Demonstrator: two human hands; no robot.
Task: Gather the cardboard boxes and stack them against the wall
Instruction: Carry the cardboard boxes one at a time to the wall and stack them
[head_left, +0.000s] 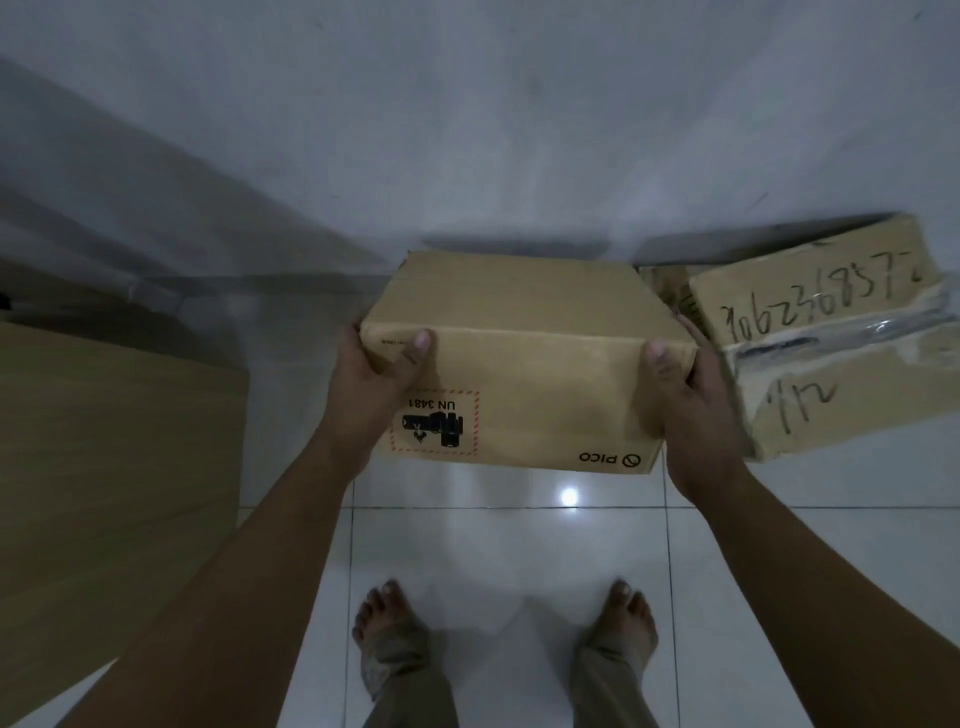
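Note:
A brown cardboard box (524, 332) with a PICO logo and a UN 3481 label is in front of me, its far edge close to the white wall (467, 130). My left hand (382, 371) grips its left near corner, thumb on top. My right hand (685, 395) grips its right near corner, thumb on top. I cannot tell whether the box rests on the floor or is held just above it. A second cardboard box (831, 343), with handwritten numbers and torn clear tape, sits to the right against the wall.
A light wooden panel or tabletop (114, 467) fills the left side. The floor (509, 561) is glossy white tile. My two bare feet (504, 623) stand just behind the held box.

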